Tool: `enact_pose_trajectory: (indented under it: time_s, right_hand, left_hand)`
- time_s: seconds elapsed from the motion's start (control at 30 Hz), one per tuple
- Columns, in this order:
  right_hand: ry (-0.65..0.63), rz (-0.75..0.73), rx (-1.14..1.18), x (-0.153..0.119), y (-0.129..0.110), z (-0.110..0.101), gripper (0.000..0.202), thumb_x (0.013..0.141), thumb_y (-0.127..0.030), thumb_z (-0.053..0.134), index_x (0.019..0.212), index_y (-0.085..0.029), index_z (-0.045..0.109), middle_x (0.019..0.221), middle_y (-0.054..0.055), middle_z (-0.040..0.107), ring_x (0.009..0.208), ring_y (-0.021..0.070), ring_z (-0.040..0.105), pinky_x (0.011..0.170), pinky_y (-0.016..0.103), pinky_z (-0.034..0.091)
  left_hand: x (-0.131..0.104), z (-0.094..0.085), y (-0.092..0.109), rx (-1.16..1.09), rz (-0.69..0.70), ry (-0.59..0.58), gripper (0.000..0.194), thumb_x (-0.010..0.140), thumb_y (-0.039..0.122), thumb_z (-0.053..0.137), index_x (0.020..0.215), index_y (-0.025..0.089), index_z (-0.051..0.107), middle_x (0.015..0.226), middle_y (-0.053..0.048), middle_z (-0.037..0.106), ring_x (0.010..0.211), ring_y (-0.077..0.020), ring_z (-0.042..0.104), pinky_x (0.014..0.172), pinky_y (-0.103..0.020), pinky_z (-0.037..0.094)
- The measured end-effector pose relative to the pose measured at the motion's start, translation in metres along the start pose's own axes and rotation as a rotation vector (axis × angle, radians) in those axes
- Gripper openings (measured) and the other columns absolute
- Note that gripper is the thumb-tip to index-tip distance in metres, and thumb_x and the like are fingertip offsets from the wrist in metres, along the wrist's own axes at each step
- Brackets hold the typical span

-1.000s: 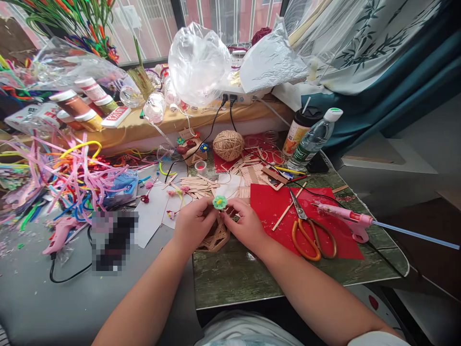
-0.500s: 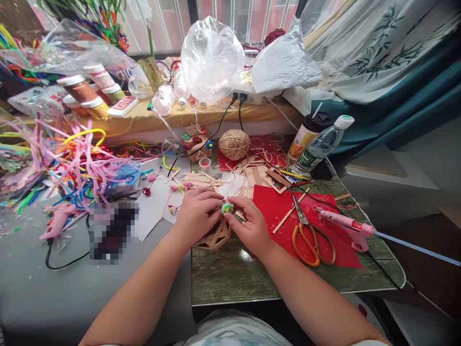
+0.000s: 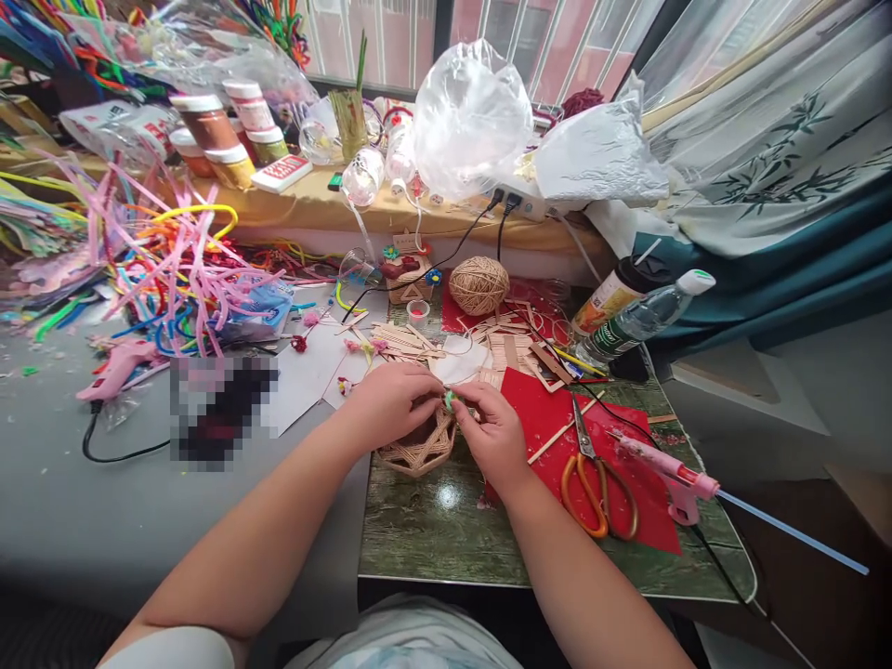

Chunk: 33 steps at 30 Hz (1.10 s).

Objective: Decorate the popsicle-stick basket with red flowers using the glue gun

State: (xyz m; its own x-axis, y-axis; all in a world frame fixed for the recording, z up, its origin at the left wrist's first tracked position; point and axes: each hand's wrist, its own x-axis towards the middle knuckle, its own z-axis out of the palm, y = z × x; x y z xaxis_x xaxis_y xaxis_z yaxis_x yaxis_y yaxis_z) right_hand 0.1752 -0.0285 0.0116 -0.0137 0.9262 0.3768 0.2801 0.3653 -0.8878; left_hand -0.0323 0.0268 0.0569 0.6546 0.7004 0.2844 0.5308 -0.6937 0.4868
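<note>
Your left hand (image 3: 390, 404) and right hand (image 3: 493, 432) close together, fingers pinching small green piece (image 3: 449, 400), twine-wound frame (image 3: 418, 457) just below on tabletop (image 3: 432, 544), scissors (image 3: 587, 449) to your right

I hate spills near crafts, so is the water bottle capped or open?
Capped: the water bottle has a white, green-topped cap in place on its upper end.
</note>
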Motion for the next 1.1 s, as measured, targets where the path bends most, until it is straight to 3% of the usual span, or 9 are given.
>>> enact_pose_trajectory:
  time_s: [0.17,0.3,0.47,0.6,0.7,0.8,0.9,0.97,1.1]
  right_hand:
    - [-0.024,0.1,0.017,-0.001,0.004,0.003,0.019,0.098,-0.034,0.072,0.113,-0.029,0.08,0.113,0.007,0.079,0.109,0.0257,0.073,0.102,0.045,0.058]
    - [0.009,0.202,0.089,-0.003,0.005,0.006,0.021,0.094,-0.037,0.076,0.112,-0.027,0.079,0.106,0.006,0.08,0.097,0.0242,0.075,0.091,0.042,0.061]
    - [-0.008,0.158,0.106,0.0,0.007,0.004,0.013,0.094,-0.035,0.077,0.102,-0.027,0.082,0.106,0.006,0.077,0.103,0.0237,0.073,0.094,0.04,0.059]
    - [-0.037,0.238,0.242,0.001,0.013,0.002,0.025,0.09,-0.037,0.08,0.111,-0.025,0.079,0.11,0.008,0.078,0.101,0.0242,0.074,0.092,0.041,0.061]
    - [-0.013,0.32,0.289,0.0,0.012,0.004,0.029,0.087,-0.038,0.082,0.111,-0.024,0.078,0.105,0.008,0.08,0.096,0.024,0.075,0.089,0.041,0.063]
    - [0.004,0.294,0.237,-0.001,0.008,0.006,0.02,0.09,-0.038,0.078,0.102,-0.023,0.079,0.107,0.008,0.079,0.101,0.0245,0.075,0.094,0.042,0.061]
    - [-0.004,0.304,0.246,-0.002,0.008,0.008,0.023,0.091,-0.039,0.076,0.108,-0.023,0.078,0.11,0.008,0.078,0.102,0.0241,0.074,0.096,0.042,0.061]
    - [0.011,0.304,0.275,-0.003,0.009,0.008,0.028,0.091,-0.04,0.077,0.115,-0.024,0.076,0.113,0.008,0.077,0.101,0.0235,0.074,0.094,0.041,0.062]
    - [0.078,0.211,0.253,-0.005,0.008,0.006,0.024,0.096,-0.039,0.072,0.117,-0.026,0.074,0.118,0.008,0.071,0.103,0.0219,0.071,0.092,0.038,0.062]
  left_hand:
    - [-0.001,0.003,0.0,-0.002,-0.026,0.002,0.022,0.097,0.023,0.062,0.11,0.025,0.079,0.105,-0.007,0.081,0.102,-0.0257,0.075,0.093,-0.041,0.055]
    - [-0.001,0.002,0.0,-0.005,-0.032,0.012,0.022,0.096,0.022,0.061,0.108,0.025,0.079,0.104,-0.007,0.081,0.101,-0.0257,0.075,0.09,-0.04,0.055]
    - [0.0,-0.001,0.003,-0.048,-0.024,-0.015,0.023,0.097,0.026,0.061,0.113,0.026,0.077,0.103,-0.007,0.08,0.099,-0.0245,0.074,0.092,-0.039,0.054]
    - [0.001,0.0,0.001,-0.037,-0.05,-0.033,0.025,0.095,0.039,0.069,0.115,0.025,0.076,0.102,-0.008,0.078,0.098,-0.0252,0.071,0.091,-0.04,0.054]
    - [0.002,0.002,0.001,-0.059,-0.09,-0.032,0.022,0.095,0.036,0.07,0.112,0.025,0.076,0.104,-0.007,0.078,0.101,-0.0252,0.07,0.092,-0.04,0.054]
    - [0.002,0.004,0.003,-0.106,-0.143,-0.028,0.02,0.093,0.034,0.071,0.111,0.025,0.075,0.107,-0.007,0.077,0.103,-0.0258,0.07,0.092,-0.04,0.054]
    - [0.001,0.002,0.004,-0.16,-0.187,-0.044,0.025,0.091,0.032,0.07,0.115,0.025,0.074,0.11,-0.007,0.077,0.103,-0.0261,0.07,0.09,-0.04,0.055]
    - [0.0,-0.001,0.002,-0.221,-0.219,-0.011,0.029,0.091,0.033,0.069,0.119,0.025,0.074,0.116,-0.008,0.077,0.107,-0.0263,0.071,0.092,-0.04,0.056]
    - [0.0,-0.011,-0.009,-0.339,-0.358,0.219,0.026,0.095,0.039,0.066,0.114,0.024,0.077,0.119,-0.008,0.078,0.113,-0.0264,0.071,0.102,-0.042,0.054]
